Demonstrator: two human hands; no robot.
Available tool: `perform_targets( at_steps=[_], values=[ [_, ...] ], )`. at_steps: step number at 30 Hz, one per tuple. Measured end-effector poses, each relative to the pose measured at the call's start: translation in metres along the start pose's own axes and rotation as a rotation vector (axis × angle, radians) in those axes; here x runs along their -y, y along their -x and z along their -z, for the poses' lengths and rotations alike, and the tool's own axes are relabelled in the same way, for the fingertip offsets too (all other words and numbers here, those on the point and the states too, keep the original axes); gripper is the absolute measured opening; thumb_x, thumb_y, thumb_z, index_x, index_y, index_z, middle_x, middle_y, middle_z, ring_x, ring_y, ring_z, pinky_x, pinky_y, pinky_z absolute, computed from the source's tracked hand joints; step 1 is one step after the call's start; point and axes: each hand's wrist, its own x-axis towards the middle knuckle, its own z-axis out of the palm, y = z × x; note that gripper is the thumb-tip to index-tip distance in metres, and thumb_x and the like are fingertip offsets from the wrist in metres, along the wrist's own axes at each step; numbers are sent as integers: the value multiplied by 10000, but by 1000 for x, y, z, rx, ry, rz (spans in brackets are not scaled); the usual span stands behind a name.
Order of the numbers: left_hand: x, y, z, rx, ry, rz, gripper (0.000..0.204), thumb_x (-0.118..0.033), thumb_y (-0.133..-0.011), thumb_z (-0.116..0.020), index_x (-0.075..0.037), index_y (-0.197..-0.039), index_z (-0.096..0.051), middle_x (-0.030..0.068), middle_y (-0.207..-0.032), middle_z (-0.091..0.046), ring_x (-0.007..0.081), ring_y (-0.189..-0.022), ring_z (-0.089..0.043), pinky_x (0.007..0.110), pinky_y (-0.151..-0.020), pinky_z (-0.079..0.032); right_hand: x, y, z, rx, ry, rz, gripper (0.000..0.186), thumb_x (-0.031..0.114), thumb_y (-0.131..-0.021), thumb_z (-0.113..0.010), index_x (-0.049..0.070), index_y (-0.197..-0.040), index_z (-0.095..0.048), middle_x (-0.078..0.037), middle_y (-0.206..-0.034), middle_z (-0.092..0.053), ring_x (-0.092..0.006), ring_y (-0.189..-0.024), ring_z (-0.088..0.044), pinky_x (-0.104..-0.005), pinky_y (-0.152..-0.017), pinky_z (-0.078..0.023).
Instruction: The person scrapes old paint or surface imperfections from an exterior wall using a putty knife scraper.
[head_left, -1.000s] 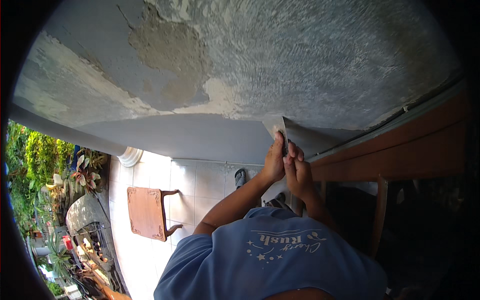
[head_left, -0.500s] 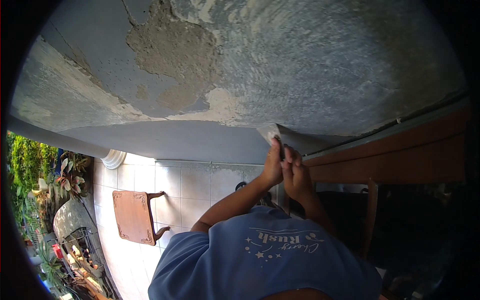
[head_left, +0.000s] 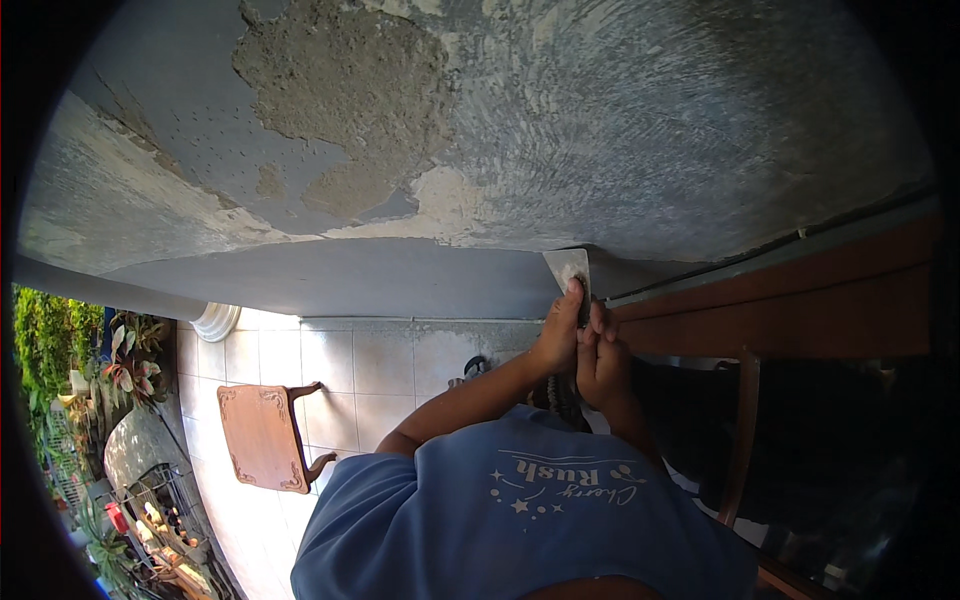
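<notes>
My left hand (head_left: 557,338) is closed round the grip of a putty knife (head_left: 570,264), its thumb stretched up toward the blade. Pressed close against it, my right hand (head_left: 603,368) is closed on the same tool from the other side. Most of the handle is hidden by the fingers. The pale, flat blade points up, and its far edge meets the grey wall (head_left: 600,130). That surface is rough and scuffed, with a bare, crumbly brown-grey patch (head_left: 340,85) at the upper left and a whitish scraped area (head_left: 445,205) below it.
A brown wooden frame (head_left: 770,310) with dark glass runs along the right. On the tiled floor (head_left: 385,365) at left stands a small carved wooden table (head_left: 262,437). Beyond it are a white column base (head_left: 215,322), plants (head_left: 130,365) and a wire basket (head_left: 165,495) of mixed things.
Both hands and the putty knife have moved a little to the right along the wall. The blade has swung from leaning left to more upright. The whole view has shifted slightly.
</notes>
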Motion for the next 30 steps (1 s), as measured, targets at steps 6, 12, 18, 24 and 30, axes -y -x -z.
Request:
perform_targets(
  at_steps=[6, 12, 18, 24, 30],
  values=[
    [7, 0, 4, -60, 211, 7, 608, -533, -886, -238, -60, -577, -462, 32, -475, -389, 185, -645, -504, 282, -593, -418, 3, -6, -5, -34, -44, -23, 299, 139, -878, -409, -25, -1128, -418, -245, -990, -530, -375, -864, -575, -381, -710, -470],
    [9, -2, -5, -34, 155, -60, 620, -581, -860, -236, -70, -563, -424, 28, -479, -359, 192, -616, -454, 306, -590, -418, -1, -5, 8, 22, -74, -9, 293, 147, -883, -407, -11, -1128, -426, -227, -1002, -530, -375, -879, -571, -383, -715, -469],
    [6, -5, -1, -71, 215, -75, 618, -576, -863, -241, -74, -556, -431, 16, -456, -341, 187, -614, -461, 307, -580, -415, 5, -14, 4, 45, -109, -41, 281, 161, -884, -403, -23, -1092, -449, -226, -942, -557, -364, -870, -578, -378, -706, -471],
    [9, -6, -10, -96, 153, -83, 618, -558, -875, -223, -77, -545, -428, 24, -473, -367, 203, -603, -476, 313, -558, -408, -1, -10, 8, -36, -78, 49, 269, 174, -882, -411, -25, -1053, -467, -235, -866, -567, -373, -812, -588, -391, -672, -474],
    [1, -7, 10, -110, 327, -162, 620, -557, -875, -225, -63, -562, -432, 58, -518, -415, 202, -617, -477, 308, -569, -413, 7, -36, -3, 145, -24, 36, 297, 186, -870, -436, -11, -1092, -462, -253, -859, -555, -390, -784, -581, -397, -656, -476]
  ],
)
